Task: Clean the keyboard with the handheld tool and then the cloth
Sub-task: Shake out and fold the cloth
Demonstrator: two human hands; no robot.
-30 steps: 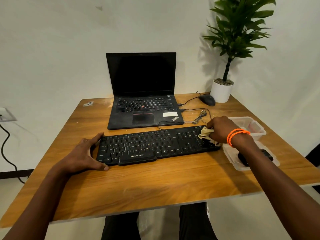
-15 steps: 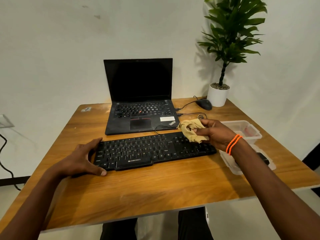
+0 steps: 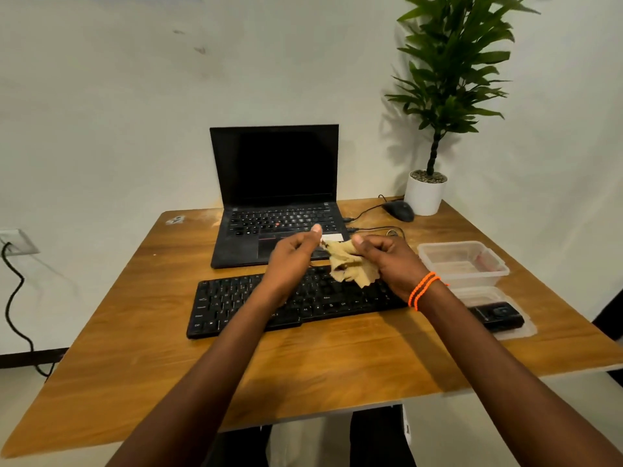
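Keyboard (image 3: 296, 299) lies across the middle of the table (image 3: 337, 365), just in front of the laptop (image 3: 274, 197), black, its keys dark and dull; I see the cloth (image 3: 350, 264) has come up off its right end, and my left hand (image 3: 291, 261), which was steadying the left edge, has lifted to meet it. Both grips now pinch the tan, crumpled cloth above the keys, right hand (image 3: 387, 264) bunching one side, left thumb and finger taking a corner; I judge I am refolding for another wipe; the handheld tool (image 3: 499, 315) rests in the lid (image 3: 526, 328) at right.

A small office or home desk corner against a plain white wall. On the wooden worktop (image 3: 337, 365) stands an open black laptop (image 3: 274, 193). Right of it sit a black corded mouse (image 3: 399, 210) and a leafy green plant in a white pot (image 3: 425, 195).
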